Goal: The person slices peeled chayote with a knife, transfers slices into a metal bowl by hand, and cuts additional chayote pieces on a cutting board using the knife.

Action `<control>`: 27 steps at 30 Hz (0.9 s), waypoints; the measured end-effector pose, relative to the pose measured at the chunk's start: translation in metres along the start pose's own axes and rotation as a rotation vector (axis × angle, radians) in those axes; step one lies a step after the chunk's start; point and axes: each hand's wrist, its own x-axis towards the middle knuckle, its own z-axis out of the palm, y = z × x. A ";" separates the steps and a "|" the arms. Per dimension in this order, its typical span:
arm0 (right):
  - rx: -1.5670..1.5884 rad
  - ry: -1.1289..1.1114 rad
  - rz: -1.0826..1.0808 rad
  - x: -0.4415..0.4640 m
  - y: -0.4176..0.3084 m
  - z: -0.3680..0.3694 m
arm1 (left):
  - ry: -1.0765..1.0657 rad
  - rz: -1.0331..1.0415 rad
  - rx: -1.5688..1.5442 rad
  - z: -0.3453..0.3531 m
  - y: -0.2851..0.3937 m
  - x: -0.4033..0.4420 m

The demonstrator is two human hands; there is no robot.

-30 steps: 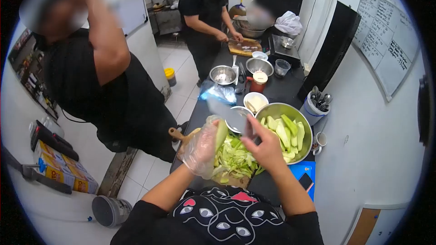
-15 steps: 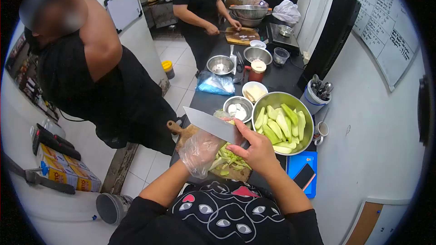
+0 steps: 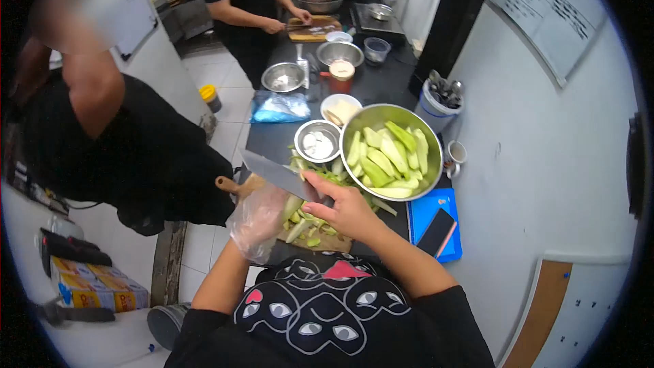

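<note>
My left hand (image 3: pixel 260 217), in a clear plastic glove, is closed around a pale green vegetable piece (image 3: pixel 291 206) that it partly hides. My right hand (image 3: pixel 346 210) grips a cleaver (image 3: pixel 276 176), its wide blade slanting up to the left over that piece; the handle is hidden in my fingers. Beneath both hands, green peelings and cut strips (image 3: pixel 303 227) cover much of a wooden cutting board (image 3: pixel 330 242). Just beyond my right hand, a large steel bowl (image 3: pixel 436 157) holds several pale green vegetable wedges (image 3: pixel 385 155).
A small steel bowl with white pieces (image 3: pixel 318 141), a white bowl (image 3: pixel 338 104) and a red mug (image 3: pixel 340 82) stand farther back. A phone (image 3: pixel 436 233) lies on a blue folder (image 3: pixel 449 197) at right. One person (image 3: pixel 122 143) stands left; another (image 3: pixel 238 7) cuts at the far end.
The view has shifted, so the table appears farther left and higher. Both hands and the cleaver have come slightly lower, nearer my body. The left person's raised hand has gone out of sight.
</note>
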 end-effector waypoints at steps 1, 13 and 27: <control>0.028 0.085 -0.128 0.000 0.012 0.005 | -0.001 0.029 -0.040 0.010 -0.005 -0.005; 0.036 0.019 0.357 -0.059 0.155 0.029 | -0.228 -0.489 -1.449 0.012 0.031 0.047; 0.085 -0.129 0.451 -0.076 0.139 0.008 | -0.108 0.024 -0.534 0.117 -0.021 0.205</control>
